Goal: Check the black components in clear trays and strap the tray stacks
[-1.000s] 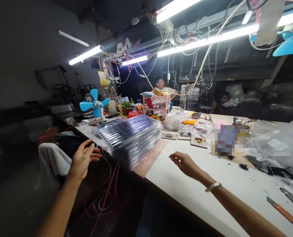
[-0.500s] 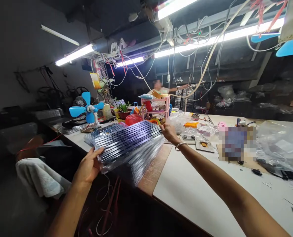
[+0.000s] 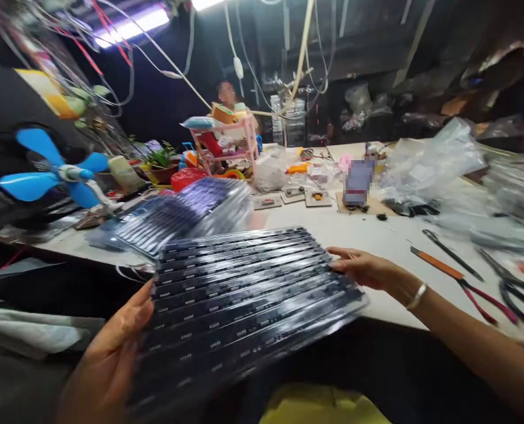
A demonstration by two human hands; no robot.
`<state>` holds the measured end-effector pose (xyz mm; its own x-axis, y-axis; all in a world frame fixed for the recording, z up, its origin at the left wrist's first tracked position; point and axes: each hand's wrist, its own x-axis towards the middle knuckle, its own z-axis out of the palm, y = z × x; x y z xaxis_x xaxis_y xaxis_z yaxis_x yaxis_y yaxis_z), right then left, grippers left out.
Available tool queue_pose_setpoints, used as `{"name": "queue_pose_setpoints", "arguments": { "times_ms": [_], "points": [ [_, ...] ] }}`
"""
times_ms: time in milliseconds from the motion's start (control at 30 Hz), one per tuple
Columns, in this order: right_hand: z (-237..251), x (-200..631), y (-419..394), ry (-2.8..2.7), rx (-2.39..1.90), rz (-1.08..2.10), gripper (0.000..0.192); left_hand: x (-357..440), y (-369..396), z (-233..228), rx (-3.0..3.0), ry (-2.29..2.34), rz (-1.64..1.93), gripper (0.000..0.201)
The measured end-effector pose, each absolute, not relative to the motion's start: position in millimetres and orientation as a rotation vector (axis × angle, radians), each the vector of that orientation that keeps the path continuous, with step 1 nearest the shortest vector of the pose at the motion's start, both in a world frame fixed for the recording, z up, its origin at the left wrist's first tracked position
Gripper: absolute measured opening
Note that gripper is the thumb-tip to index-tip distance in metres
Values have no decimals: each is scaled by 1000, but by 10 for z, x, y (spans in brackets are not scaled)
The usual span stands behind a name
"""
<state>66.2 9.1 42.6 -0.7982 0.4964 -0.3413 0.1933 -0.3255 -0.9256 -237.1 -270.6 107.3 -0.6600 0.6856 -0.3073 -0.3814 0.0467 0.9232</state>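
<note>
Between my two hands is a clear plastic tray (image 3: pixel 248 288) with rows of dark strips bearing small pale marks. It is tilted slightly, above the front edge of the table. My left hand (image 3: pixel 114 338) grips its left edge, the fingers partly hidden and blurred. At the right edge my right hand (image 3: pixel 365 268), with a bangle on the wrist, pinches the tray between thumb and fingers. Just behind it lies a stack of similar trays (image 3: pixel 200 206) on the table.
A blue-bladed fan (image 3: pixel 67 171) stands at the left. A pink rack (image 3: pixel 226 156) is farther back, near another person. Pliers (image 3: pixel 469 285), scissors (image 3: pixel 509 277) and clear plastic bags (image 3: pixel 434 159) lie on the right of the white tabletop (image 3: pixel 283 221).
The tray has come off the stack and moved toward me and to the right, held in both hands. My view has turned right and downward.
</note>
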Motion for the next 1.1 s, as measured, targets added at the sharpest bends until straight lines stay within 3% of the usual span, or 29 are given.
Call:
{"name": "queue_pose_setpoints", "arguments": {
  "times_ms": [133, 233, 300, 433, 500, 633, 800, 1100],
  "points": [
    [196, 1584, -117, -1433, -1264, 2045, 47, -2071, -2063, 747, 395, 1424, 1448, 45],
    [115, 1833, -80, -1520, -1389, 1839, 50, -1955, -1457, 445, 575, 1433, 1236, 33],
    [72, 1814, 12, -1713, -1473, 1540, 52, -1952, -1114, 285, 717, 1558, 1125, 31],
    [-27, 1659, 148, -2297, -1656, 649, 50, -2023, -758, 170, 873, 1768, 1104, 32],
    [-79, 1649, 131, -2468, -1733, 395, 55, -2024, -757, 173, 970, 1869, 1091, 30],
    [-182, 1788, -75, -2386, -1687, 354, 67, -1892, -1001, 93, 1153, 2107, 1010, 32],
    [-271, 1845, -356, -2167, -1391, 370, 51, -1753, -1222, -127, 1532, 2453, 753, 40],
    [-375, 1513, -269, -2169, -1369, 191, 40, -1844, -876, -227, 1447, 2305, 1088, 30]
  ]
}}
